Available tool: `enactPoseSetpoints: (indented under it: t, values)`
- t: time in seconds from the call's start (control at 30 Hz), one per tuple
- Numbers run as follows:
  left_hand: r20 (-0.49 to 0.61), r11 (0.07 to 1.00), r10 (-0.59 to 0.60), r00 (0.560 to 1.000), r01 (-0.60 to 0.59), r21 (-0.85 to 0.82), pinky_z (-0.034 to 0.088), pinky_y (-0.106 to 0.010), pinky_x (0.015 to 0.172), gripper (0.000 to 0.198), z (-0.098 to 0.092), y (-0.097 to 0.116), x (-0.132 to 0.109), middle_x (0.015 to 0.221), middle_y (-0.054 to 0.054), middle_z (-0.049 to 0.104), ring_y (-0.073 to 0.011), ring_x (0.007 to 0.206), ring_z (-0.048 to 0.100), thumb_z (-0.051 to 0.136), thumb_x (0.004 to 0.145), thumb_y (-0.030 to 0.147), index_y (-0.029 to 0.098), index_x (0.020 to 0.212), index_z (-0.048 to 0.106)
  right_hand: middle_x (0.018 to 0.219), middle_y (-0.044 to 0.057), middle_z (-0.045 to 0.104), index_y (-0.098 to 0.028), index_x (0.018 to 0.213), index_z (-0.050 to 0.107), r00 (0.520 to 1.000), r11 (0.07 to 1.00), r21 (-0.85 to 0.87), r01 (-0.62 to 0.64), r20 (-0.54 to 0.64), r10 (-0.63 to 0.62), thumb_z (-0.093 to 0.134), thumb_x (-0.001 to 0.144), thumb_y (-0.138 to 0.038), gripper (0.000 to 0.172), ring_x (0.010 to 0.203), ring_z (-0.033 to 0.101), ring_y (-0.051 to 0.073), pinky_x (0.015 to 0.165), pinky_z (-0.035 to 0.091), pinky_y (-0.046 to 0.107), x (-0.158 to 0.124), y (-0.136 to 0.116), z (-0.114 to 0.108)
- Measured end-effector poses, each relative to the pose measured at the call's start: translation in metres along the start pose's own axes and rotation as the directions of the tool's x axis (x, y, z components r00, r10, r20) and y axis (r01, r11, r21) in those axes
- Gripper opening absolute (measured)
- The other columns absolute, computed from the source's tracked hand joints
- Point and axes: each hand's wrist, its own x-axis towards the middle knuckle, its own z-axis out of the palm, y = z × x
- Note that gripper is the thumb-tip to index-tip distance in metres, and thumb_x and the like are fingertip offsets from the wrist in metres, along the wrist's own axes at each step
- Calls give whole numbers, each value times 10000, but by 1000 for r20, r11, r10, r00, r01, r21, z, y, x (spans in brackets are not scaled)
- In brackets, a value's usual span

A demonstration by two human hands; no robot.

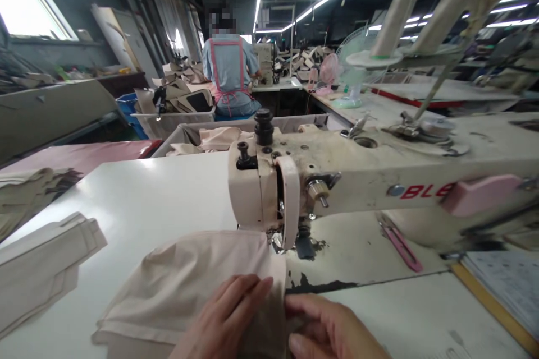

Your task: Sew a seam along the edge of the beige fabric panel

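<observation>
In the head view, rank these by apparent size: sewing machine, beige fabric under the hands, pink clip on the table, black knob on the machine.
1. Sewing machine
2. Beige fabric
3. Pink clip and black knob: look alike in size; unranked.
</observation>
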Motion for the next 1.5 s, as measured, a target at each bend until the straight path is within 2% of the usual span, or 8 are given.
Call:
enactPoseSetpoints:
  t: [0.1,0.4,0.6,0.83,0.97,1.1,1.3,1.5]
  values:
    - [5,988,-57,998,57,-142,496,-239,858,549,-1,4,4,1123,-72,625,-179,994,619,359,870,22,276,1351,439,963,81,712,-160,1098,674,988,997,51,53,-149,-45,733,715,-289,409,728,692,203,667,541,285,20,0,2]
    - [146,914,-230,962,265,-307,444,-204,610,319,-12,3,61,884,-37,617,-127,679,576,447,899,124,216,1169,589,628,-56,669,-199,757,717,976,990,136,24,-217,6,711,716,-264,76,623,651,133,535,506,172,38,-17,3]
    - [131,843,-361,924,383,-378,360,-180,533,134,7,-8,69,748,8,587,-98,598,508,585,796,99,187,833,679,731,-6,727,-183,805,726,986,981,182,58,-164,-28,763,723,-487,317,687,689,172,674,568,260,37,-11,0]
    - [122,790,-414,902,423,-445,383,-173,537,124,10,-5,67,765,14,610,-92,597,524,558,785,85,174,802,643,773,32,747,-167,787,697,982,981,189,33,-188,3,646,800,-612,448,744,721,221,713,589,310,33,-15,-3]
    - [120,746,-433,894,429,-509,444,-193,636,68,11,-6,67,818,-18,644,-134,724,600,615,791,153,163,754,671,764,19,755,-184,836,721,974,989,146,26,-224,8,736,735,-540,370,748,728,227,702,591,306,32,-16,-6]
    - [160,676,-475,865,475,-563,398,-182,487,116,12,-7,66,695,12,577,-94,530,519,561,839,208,153,814,660,772,29,757,-185,883,749,969,996,86,36,-249,-13,734,733,-449,304,746,725,250,698,593,350,36,-19,-7]
    - [72,762,-498,864,475,-440,369,-197,514,94,13,0,70,692,14,558,-102,556,467,576,824,230,159,785,623,681,5,732,-205,780,764,965,998,51,31,-263,-16,706,718,-361,177,669,712,244,674,597,384,42,-25,-6]
    - [85,760,-533,842,520,-390,358,-200,517,97,14,8,76,695,10,571,-109,559,481,569,807,220,163,771,640,685,7,727,-200,793,757,962,999,48,23,-273,-9,651,738,-391,226,666,708,231,669,589,371,39,-23,-5]
